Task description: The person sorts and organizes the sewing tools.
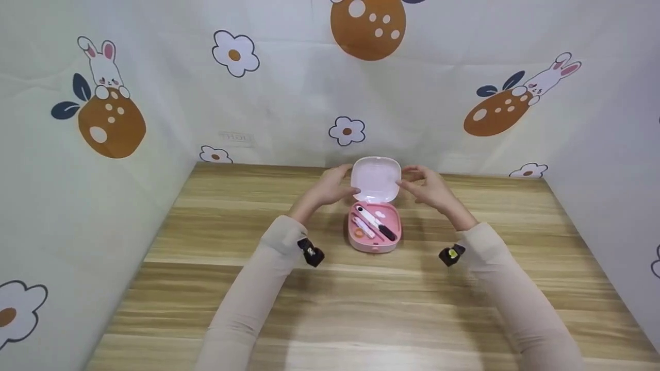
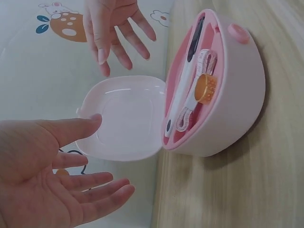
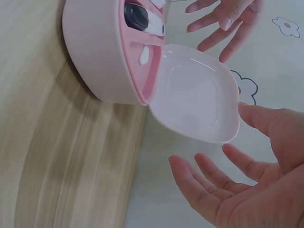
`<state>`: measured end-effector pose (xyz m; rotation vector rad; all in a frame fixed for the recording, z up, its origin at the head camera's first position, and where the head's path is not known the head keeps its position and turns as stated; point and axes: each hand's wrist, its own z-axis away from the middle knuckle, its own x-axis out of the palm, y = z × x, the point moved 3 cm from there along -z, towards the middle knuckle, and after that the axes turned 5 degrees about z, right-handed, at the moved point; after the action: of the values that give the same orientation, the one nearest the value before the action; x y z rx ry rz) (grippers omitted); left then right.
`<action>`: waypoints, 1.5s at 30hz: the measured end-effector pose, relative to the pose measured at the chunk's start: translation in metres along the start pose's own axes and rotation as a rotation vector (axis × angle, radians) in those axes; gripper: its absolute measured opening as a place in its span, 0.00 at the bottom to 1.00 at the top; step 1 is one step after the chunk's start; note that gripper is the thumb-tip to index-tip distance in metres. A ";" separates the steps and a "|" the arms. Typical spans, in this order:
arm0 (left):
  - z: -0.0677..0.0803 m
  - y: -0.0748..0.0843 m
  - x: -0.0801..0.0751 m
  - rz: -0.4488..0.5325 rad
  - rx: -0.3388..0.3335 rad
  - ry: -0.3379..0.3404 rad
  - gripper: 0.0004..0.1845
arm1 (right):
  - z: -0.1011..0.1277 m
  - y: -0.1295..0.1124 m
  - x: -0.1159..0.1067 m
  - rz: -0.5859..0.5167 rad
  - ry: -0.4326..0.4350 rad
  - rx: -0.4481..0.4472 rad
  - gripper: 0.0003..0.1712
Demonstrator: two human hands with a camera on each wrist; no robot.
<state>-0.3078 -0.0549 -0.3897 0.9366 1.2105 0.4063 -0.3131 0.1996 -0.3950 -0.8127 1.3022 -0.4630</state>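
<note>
A small pink sewing box [image 1: 374, 248] stands on the table with its pale lid [image 1: 377, 178] raised at the back. My left hand [image 1: 330, 186] is at the lid's left side, fingers spread, its thumb overlapping the lid's edge in the left wrist view. On the opposite side is my right hand [image 1: 427, 189], fingers loosely bent, with the thumb tip right at the rim. Inside the pink tray lie a long white tool with a black end [image 2: 184, 85], a folded tape measure [image 2: 205, 61] and a gold thimble ring [image 2: 205, 88].
The wood-grain table [image 1: 371, 309] runs back to a pale cloth wall [image 1: 289, 93] printed with rabbits, fruit and flowers. This wall stands close behind the lid. A small black camera [image 1: 311, 252] sits on the left wrist, another camera [image 1: 451, 254] on the right.
</note>
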 end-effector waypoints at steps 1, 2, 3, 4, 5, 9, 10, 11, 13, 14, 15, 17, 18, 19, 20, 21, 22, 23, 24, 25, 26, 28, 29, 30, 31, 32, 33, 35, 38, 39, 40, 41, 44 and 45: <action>-0.001 0.001 -0.001 -0.004 0.005 0.003 0.36 | -0.002 -0.001 -0.001 -0.008 -0.001 0.007 0.32; -0.002 0.002 -0.001 -0.003 0.009 0.007 0.36 | -0.003 -0.002 -0.001 -0.013 -0.001 0.013 0.33; -0.003 0.003 -0.001 -0.002 0.014 0.010 0.36 | -0.005 -0.003 -0.002 -0.022 -0.005 0.020 0.33; -0.004 0.004 -0.002 0.004 0.021 0.014 0.35 | -0.006 -0.004 -0.002 -0.026 -0.010 0.028 0.34; -0.005 0.005 -0.002 0.011 0.025 0.016 0.35 | -0.008 -0.004 -0.003 -0.031 -0.014 0.037 0.34; -0.010 0.007 -0.003 0.022 0.049 0.033 0.34 | -0.013 -0.008 -0.003 -0.034 -0.024 0.051 0.34; -0.011 0.008 -0.003 0.017 0.053 0.037 0.34 | -0.014 -0.008 -0.003 -0.032 -0.025 0.051 0.34; -0.012 0.008 -0.004 0.011 0.057 0.040 0.34 | -0.016 -0.009 -0.002 -0.033 -0.026 0.052 0.34; -0.014 0.009 -0.004 -0.001 0.061 0.041 0.34 | -0.019 -0.009 -0.002 -0.043 -0.028 0.061 0.35; -0.014 0.010 -0.004 -0.005 0.064 0.042 0.34 | -0.020 -0.010 -0.002 -0.049 -0.032 0.065 0.36; -0.015 0.010 -0.004 -0.009 0.067 0.042 0.34 | -0.021 -0.010 -0.001 -0.056 -0.035 0.070 0.37; -0.015 0.011 -0.004 -0.017 0.070 0.039 0.34 | -0.021 -0.011 -0.001 -0.077 -0.046 0.078 0.38; -0.015 0.011 -0.004 -0.018 0.070 0.038 0.34 | -0.021 -0.011 -0.001 -0.087 -0.053 0.079 0.39; -0.015 0.012 -0.004 -0.018 0.070 0.036 0.34 | -0.020 -0.012 -0.001 -0.094 -0.059 0.080 0.39; -0.015 0.012 -0.004 -0.017 0.069 0.036 0.34 | -0.020 -0.013 -0.001 -0.101 -0.065 0.080 0.39; -0.015 0.012 -0.004 -0.016 0.068 0.036 0.33 | -0.020 -0.013 -0.001 -0.107 -0.070 0.079 0.39; -0.015 0.012 -0.005 -0.010 0.066 0.035 0.33 | -0.019 -0.013 0.000 -0.112 -0.074 0.077 0.38; -0.014 0.013 -0.005 -0.004 0.064 0.034 0.33 | -0.019 -0.013 0.000 -0.117 -0.077 0.078 0.38; -0.014 0.014 -0.005 0.004 0.062 0.034 0.33 | -0.019 -0.013 0.000 -0.123 -0.078 0.079 0.38; -0.013 0.014 -0.005 0.012 0.059 0.033 0.33 | -0.019 -0.013 0.000 -0.128 -0.078 0.080 0.38; -0.013 0.015 -0.004 0.017 0.055 0.034 0.33 | -0.019 -0.013 0.000 -0.134 -0.078 0.080 0.38; -0.012 0.016 -0.004 0.025 0.049 0.035 0.33 | -0.019 -0.013 0.000 -0.145 -0.078 0.079 0.38; -0.011 0.016 -0.004 0.030 0.045 0.034 0.33 | -0.019 -0.012 0.001 -0.151 -0.079 0.079 0.38; -0.011 0.016 -0.004 0.034 0.042 0.035 0.33 | -0.018 -0.013 0.001 -0.157 -0.080 0.077 0.37; -0.010 0.016 -0.004 0.034 0.040 0.036 0.33 | -0.018 -0.013 0.001 -0.160 -0.081 0.073 0.37; -0.010 0.016 -0.003 0.037 0.039 0.038 0.33 | -0.018 -0.013 0.001 -0.164 -0.082 0.069 0.37; -0.010 0.016 -0.003 0.041 0.039 0.039 0.32 | -0.018 -0.013 0.001 -0.168 -0.082 0.065 0.37; -0.009 0.016 -0.003 0.048 0.039 0.042 0.32 | -0.017 -0.013 0.002 -0.174 -0.082 0.056 0.36; -0.010 0.014 -0.003 0.049 0.057 0.050 0.32 | -0.016 -0.013 0.002 -0.186 -0.082 0.046 0.36; -0.010 0.014 -0.002 0.051 0.064 0.053 0.32 | -0.016 -0.013 0.002 -0.189 -0.081 0.046 0.36; -0.010 0.014 -0.002 0.052 0.072 0.056 0.31 | -0.015 -0.014 0.002 -0.192 -0.079 0.045 0.36; -0.011 0.014 -0.002 0.054 0.078 0.059 0.31 | -0.014 -0.014 0.002 -0.192 -0.076 0.045 0.35; -0.012 0.013 -0.002 0.060 0.089 0.070 0.30 | -0.013 -0.015 0.002 -0.194 -0.064 0.044 0.34; -0.012 0.014 -0.002 0.059 0.089 0.072 0.29 | -0.013 -0.015 0.002 -0.194 -0.060 0.044 0.33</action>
<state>-0.3163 -0.0436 -0.3785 1.0437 1.2776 0.4391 -0.3231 0.1848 -0.3862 -0.9134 1.1593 -0.6150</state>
